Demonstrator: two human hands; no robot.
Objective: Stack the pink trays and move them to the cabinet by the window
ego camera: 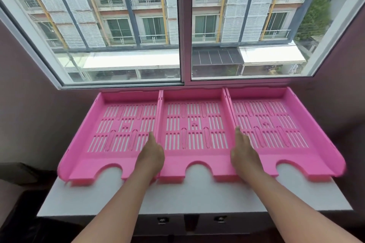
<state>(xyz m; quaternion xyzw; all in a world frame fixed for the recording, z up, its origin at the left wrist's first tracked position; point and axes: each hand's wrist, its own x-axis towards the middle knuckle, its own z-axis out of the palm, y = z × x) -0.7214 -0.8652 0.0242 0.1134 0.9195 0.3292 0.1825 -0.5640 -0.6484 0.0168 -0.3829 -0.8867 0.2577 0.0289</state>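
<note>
Three pink trays, the left tray (pixel 94 140), middle tray (pixel 195 124) and right tray (pixel 292 124), one white cabinet (pixel 193 201), one window (pixel 181 25), and two hands, left hand (pixel 151 157) and right hand (pixel 244 156).

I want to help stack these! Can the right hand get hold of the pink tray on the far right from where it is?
Probably yes. The right hand already rests at the wall between the middle tray and the right tray. Nothing lies in that tray or blocks its near edge.

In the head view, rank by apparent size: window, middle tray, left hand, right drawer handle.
1. Window
2. Middle tray
3. Left hand, though nearness to the camera enlarges it
4. Right drawer handle
</note>
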